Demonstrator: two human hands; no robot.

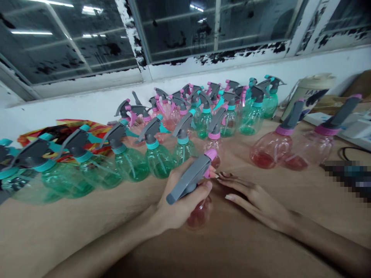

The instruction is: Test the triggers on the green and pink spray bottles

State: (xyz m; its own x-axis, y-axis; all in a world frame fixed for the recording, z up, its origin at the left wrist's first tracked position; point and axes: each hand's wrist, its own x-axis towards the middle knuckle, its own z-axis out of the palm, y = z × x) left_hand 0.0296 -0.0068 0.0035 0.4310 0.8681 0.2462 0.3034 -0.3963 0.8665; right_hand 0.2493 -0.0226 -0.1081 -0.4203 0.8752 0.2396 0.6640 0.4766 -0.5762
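Observation:
My left hand is wrapped round the neck of a pink spray bottle with a grey trigger head, holding it upright on the brown table. My right hand rests on the table just right of the bottle, fingers stretched toward the pink collar at the nozzle, fingertips touching or nearly touching it.
A row of green spray bottles runs along the left, with a crowd of green and pink ones behind near the white wall. Two pink bottles stand at the right. A beige jug and a dark cable are at far right.

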